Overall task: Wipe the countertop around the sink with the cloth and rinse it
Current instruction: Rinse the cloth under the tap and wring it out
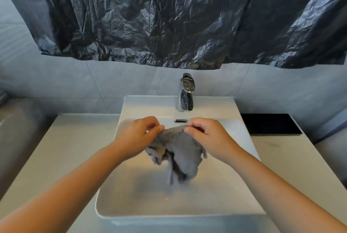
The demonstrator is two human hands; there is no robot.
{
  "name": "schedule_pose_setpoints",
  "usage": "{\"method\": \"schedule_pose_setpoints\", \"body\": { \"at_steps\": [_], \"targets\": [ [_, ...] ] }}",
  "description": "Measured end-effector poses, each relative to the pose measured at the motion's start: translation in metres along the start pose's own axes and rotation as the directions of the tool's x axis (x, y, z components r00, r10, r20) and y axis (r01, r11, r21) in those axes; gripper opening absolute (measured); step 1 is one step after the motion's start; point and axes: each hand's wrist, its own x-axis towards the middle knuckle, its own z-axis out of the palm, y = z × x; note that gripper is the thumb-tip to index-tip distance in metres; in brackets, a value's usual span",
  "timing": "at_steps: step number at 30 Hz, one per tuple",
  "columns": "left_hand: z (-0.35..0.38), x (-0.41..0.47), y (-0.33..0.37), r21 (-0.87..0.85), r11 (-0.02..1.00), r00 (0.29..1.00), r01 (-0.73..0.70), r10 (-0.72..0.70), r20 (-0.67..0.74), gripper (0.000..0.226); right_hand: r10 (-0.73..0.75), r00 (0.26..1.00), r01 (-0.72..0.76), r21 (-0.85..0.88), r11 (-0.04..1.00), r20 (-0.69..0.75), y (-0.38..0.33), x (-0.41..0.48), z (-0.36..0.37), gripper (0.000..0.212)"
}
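Observation:
A grey cloth (180, 152) hangs crumpled over the white rectangular sink (242, 137), its lower end dangling into the basin. My left hand (137, 137) pinches the cloth's upper left edge and my right hand (208, 137) pinches its upper right edge. Behind them on the sink's back ledge stands a chrome faucet (185, 94), with no water visible from it. The pale countertop (67, 150) runs on both sides of the sink.
A black rectangular panel (270, 123) lies on the counter at the back right. Crinkled dark plastic sheeting (169, 16) covers the wall above the grey tiles. A grey surface (16, 120) adjoins the counter on the left.

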Motion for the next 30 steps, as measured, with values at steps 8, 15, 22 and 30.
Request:
{"method": "schedule_pose_setpoints", "body": {
  "at_steps": [8, 15, 22, 30],
  "targets": [
    [0.043, -0.028, 0.019, -0.293, 0.953, 0.996, -0.074, 0.056, -0.069, 0.018, -0.044, 0.999, 0.041, -0.101, 0.994, -0.019, -0.015, 0.004, -0.014, 0.015],
    [0.064, -0.023, 0.045, -0.42, 0.906, 0.987, -0.062, -0.006, -0.158, 0.016, -0.082, 0.996, 0.079, -0.06, 0.995, -0.044, -0.027, 0.003, -0.031, 0.017],
    [0.036, -0.013, 0.038, -0.241, 0.966, 0.981, -0.091, 0.046, -0.187, 0.016, -0.171, 0.983, 0.144, -0.312, 0.939, -0.062, -0.026, 0.006, -0.054, 0.026],
    [-0.023, -0.007, 0.017, 0.05, 0.978, 0.971, -0.205, 0.209, -0.116, 0.01, 0.029, 0.999, -0.006, -0.53, 0.848, 0.035, 0.008, -0.003, -0.075, 0.02]
  ]
}}
